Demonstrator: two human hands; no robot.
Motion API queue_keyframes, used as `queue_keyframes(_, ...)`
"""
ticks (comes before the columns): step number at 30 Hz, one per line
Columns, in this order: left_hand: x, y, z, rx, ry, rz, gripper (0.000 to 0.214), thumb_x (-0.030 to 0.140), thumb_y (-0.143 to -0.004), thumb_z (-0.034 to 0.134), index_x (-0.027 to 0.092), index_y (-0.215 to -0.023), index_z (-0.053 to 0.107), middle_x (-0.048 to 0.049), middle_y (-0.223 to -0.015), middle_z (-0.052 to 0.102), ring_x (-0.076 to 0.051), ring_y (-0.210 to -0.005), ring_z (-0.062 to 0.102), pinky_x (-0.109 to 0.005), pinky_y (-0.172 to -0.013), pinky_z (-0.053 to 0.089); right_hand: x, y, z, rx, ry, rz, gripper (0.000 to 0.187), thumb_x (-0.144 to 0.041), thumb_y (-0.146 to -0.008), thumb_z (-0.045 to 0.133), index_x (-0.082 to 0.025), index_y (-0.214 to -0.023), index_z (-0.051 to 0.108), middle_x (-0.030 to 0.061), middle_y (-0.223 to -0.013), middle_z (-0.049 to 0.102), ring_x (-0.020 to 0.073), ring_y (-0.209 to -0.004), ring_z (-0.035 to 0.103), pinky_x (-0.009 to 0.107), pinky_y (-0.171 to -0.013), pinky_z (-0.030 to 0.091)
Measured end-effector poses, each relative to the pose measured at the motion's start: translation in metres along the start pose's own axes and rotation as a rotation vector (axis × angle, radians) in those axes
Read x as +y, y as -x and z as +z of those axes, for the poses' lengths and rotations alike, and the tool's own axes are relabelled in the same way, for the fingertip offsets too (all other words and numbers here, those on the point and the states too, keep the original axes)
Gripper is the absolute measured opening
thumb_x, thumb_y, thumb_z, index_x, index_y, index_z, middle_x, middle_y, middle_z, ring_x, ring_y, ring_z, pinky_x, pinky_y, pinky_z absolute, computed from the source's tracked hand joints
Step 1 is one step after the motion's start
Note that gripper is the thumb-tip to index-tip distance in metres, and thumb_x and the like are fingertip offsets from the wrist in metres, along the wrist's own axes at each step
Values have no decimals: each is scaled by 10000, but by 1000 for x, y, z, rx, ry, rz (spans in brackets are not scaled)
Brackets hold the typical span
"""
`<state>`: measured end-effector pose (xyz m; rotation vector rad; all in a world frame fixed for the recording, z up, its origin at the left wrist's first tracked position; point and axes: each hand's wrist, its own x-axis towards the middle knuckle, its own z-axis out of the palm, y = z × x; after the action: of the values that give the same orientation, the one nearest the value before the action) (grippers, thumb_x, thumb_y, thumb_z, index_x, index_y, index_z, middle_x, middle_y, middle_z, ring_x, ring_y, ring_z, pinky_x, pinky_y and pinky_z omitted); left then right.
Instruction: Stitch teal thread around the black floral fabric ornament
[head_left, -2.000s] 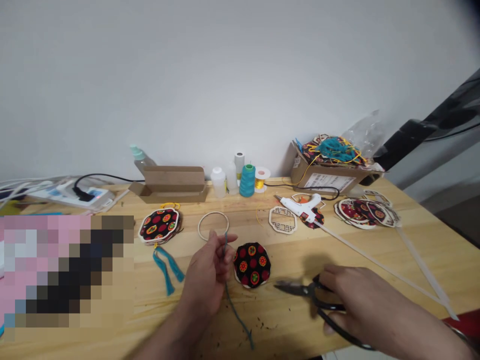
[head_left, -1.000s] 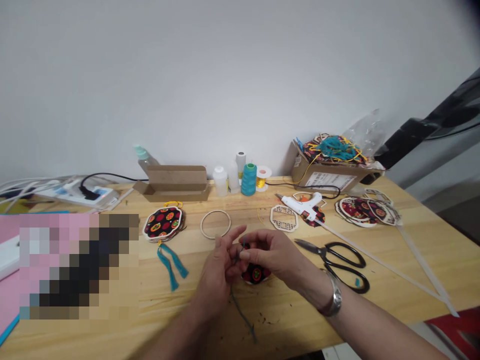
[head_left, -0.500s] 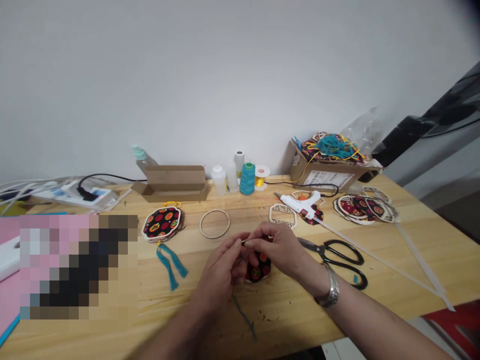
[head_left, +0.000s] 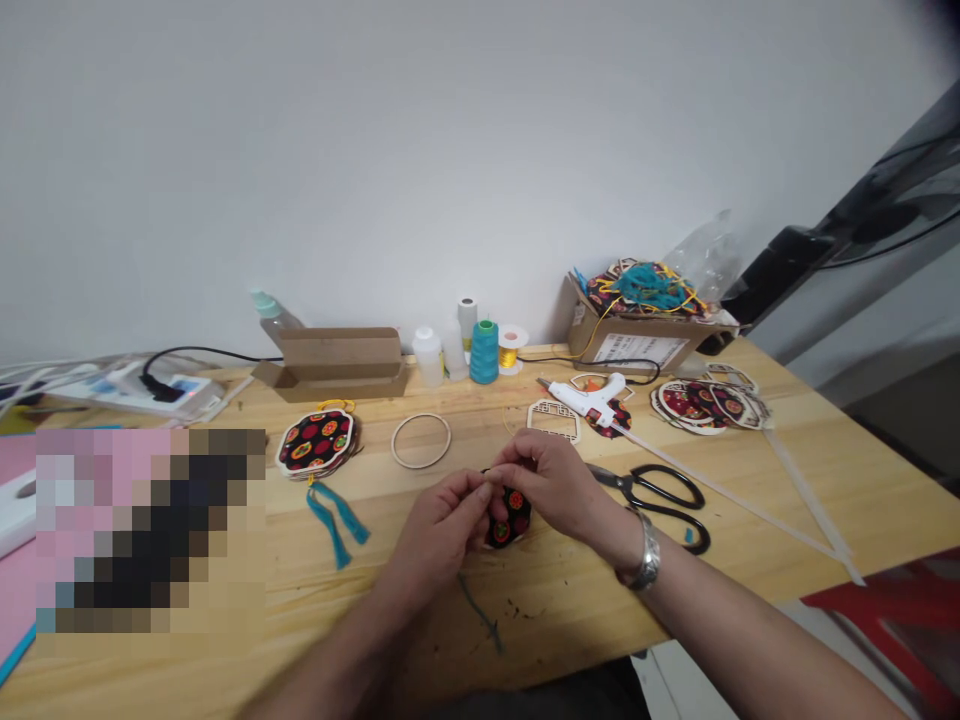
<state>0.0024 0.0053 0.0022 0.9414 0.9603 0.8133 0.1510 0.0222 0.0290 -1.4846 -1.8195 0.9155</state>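
My left hand and my right hand meet over the wooden table, fingers pinched together on a thin teal-grey cord whose loose end trails toward the table's front edge. Right under the fingertips lies a round black fabric disc with red and orange flowers, partly hidden by both hands. Black scissors lie on the table just right of my right wrist. A bare wooden ring sits beyond my left hand.
A floral ornament with teal tassel lies left. At the back stand a cardboard box, bottles, a teal thread spool, a white glue gun, a box of finished pieces. Long sticks lie right.
My right hand set the scissors down on the table and came over to join my left hand on the cord above the fabric disc. The view drifted slightly right.
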Motion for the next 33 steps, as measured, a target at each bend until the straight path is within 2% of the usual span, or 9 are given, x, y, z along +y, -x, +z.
queue_keyframes(5,-1,0,0,67,111,29,209,321,-733,604,145,-627,561,16,-556,540,-62,-429,354,-206,-451,282,6,20,-9,54,214,-51,92,-204,-786,556,-171,-718,607,13,-739,572,144,-745,513,263,-666,378)
queue_keyframes(9,2,0,2,111,185,69,170,287,-725,616,136,-660,573,4,-575,563,-49,-420,324,-191,-426,235,11,48,-11,-32,423,-44,100,-210,-795,553,-178,-712,596,34,-768,557,177,-798,496,287,-682,382)
queue_keyframes(11,4,0,3,133,211,86,167,270,-713,628,128,-644,576,-1,-561,562,-45,-419,314,-188,-423,224,13,58,-8,-55,480,-25,84,-203,-797,548,-178,-736,600,46,-791,558,187,-804,496,294,-680,390)
queue_keyframes(16,4,0,2,145,239,114,158,261,-712,633,124,-648,589,0,-554,558,-37,-429,321,-180,-430,232,21,68,9,-9,605,-66,89,-144,-786,543,-165,-712,588,63,-755,556,197,-759,488,313,-670,397)
queue_keyframes(20,3,1,2,132,236,125,163,261,-740,607,125,-653,587,4,-562,554,-37,-433,326,-177,-430,238,30,68,21,21,633,-150,127,-137,-821,490,-171,-725,565,60,-766,559,198,-756,469,326,-679,385)
queue_keyframes(23,4,1,4,142,231,119,161,253,-742,601,125,-648,581,9,-552,548,-37,-425,320,-179,-422,230,30,65,20,-5,630,-161,147,-109,-830,449,-163,-731,543,64,-785,553,195,-758,460,325,-673,378)
queue_keyframes(27,5,0,6,168,238,105,172,271,-727,615,125,-639,589,3,-557,562,-33,-417,317,-178,-414,222,19,54,0,-65,431,-112,123,-139,-830,466,-169,-723,519,38,-767,540,170,-761,468,286,-654,378)
queue_keyframes(30,9,1,7,204,250,100,171,277,-714,626,122,-645,609,-10,-596,583,-30,-423,315,-179,-419,239,8,39,-18,-77,301,-146,122,-162,-835,470,-174,-720,508,14,-754,538,148,-753,476,271,-661,367)
queue_keyframes(33,18,3,8,229,232,91,179,293,-717,621,116,-702,644,34,-491,481,-42,-431,304,-178,-428,245,-4,23,-31,-105,257,-203,116,-170,-831,481,-172,-721,517,7,-738,537,138,-741,475,263,-653,354)
